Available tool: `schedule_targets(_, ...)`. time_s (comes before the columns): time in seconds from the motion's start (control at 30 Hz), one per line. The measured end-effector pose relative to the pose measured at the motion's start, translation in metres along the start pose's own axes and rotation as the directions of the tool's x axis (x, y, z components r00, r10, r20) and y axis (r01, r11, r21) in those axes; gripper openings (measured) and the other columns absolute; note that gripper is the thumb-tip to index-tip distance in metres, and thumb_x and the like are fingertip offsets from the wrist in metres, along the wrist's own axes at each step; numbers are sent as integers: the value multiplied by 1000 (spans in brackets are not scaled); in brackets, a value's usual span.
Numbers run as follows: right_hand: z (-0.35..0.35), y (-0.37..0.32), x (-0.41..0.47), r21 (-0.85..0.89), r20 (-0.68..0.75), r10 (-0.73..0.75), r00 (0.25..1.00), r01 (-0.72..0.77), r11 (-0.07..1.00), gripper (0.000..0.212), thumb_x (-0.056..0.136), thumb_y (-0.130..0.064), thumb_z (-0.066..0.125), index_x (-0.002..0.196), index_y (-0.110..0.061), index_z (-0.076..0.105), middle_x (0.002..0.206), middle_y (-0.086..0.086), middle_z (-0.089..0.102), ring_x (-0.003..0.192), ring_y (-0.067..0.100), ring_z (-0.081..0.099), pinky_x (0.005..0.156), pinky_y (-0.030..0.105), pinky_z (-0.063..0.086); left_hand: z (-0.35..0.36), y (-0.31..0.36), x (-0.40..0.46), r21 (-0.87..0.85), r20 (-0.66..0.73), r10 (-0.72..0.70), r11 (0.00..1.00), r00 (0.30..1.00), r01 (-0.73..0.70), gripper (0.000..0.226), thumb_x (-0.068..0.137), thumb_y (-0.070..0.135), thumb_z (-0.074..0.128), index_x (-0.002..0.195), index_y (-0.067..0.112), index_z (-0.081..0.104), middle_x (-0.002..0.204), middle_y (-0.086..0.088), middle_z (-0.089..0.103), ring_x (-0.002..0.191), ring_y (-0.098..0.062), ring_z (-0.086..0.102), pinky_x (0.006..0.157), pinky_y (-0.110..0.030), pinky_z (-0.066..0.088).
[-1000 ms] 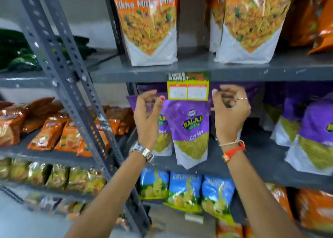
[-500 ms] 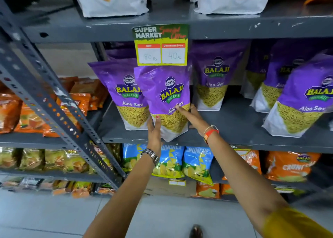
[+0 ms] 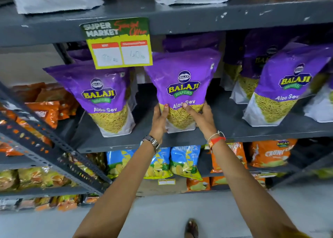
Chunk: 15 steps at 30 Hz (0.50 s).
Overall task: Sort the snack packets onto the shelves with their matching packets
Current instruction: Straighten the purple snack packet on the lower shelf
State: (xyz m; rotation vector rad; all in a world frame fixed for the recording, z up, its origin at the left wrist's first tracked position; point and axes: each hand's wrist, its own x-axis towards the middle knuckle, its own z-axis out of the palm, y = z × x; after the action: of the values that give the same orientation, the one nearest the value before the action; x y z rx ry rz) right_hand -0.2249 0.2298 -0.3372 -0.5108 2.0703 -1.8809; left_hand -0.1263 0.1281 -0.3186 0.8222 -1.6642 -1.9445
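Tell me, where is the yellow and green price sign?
In the head view, the yellow and green paper price sign hangs upper left of centre from the grey metal shelf edge, above the purple Aloo Sev packets.

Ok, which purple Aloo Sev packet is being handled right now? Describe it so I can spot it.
Find the yellow and green price card hanging from the grey shelf edge. Just right of and below it stands a purple Aloo Sev packet. Unlike its neighbours, it has the left hand and right hand gripping its lower corners.
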Motion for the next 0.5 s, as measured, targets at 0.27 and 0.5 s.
schedule_targets(0.27,-26,10,10,-78,-157,20,987,-33,996,54,59,-59,77,100,-33,56,100,-7,65,102,16,61,97,47,50,33,-16,15,89,89,-18,996,996,10,43,94,32,39,135,19,32,126,1,49,109,-17,50,86,-38,47)
schedule_targets(0.5,-26,11,17,-91,-186,23,982,-40,995,64,61,-56,75,110,-21,56,100,-5,55,109,24,58,98,50,49,41,-14,33,128,73,-43,991,996,34,41,94,35,39,130,17,36,132,-5,52,113,-24,54,96,-52,47)
